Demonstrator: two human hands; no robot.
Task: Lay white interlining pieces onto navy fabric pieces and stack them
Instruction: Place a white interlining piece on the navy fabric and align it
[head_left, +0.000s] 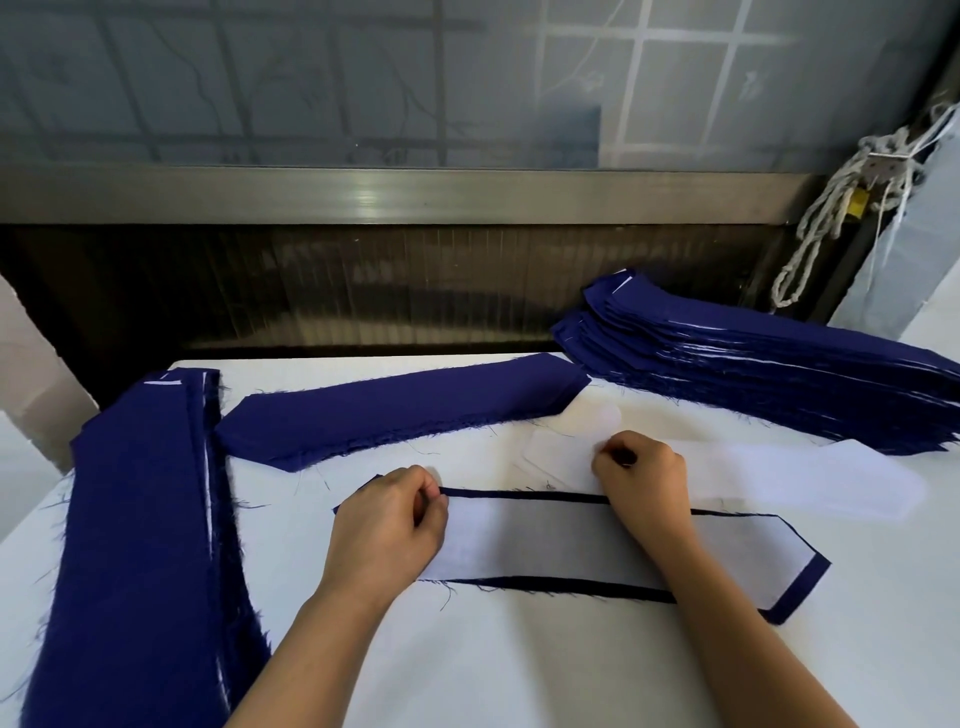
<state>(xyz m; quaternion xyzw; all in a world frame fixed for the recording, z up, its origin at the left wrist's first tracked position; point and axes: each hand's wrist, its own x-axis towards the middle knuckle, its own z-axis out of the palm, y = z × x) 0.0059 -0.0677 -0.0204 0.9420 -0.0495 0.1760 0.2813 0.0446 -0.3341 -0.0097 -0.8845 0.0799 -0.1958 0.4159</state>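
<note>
A navy fabric piece (795, 582) lies flat on the white table in front of me, with a white interlining piece (535, 540) laid on top so only a narrow navy border shows. My left hand (387, 525) pinches the far edge of the interlining near its left end. My right hand (641, 475) pinches the same far edge further right, fingers curled. More loose white interlining pieces (779, 478) lie just behind my right hand.
A stack of navy pieces (140, 545) runs along the table's left side. Another navy pile (405, 410) lies across the back centre. A tall navy stack (753, 364) sits at back right. A rope bundle (852, 208) hangs by the window frame.
</note>
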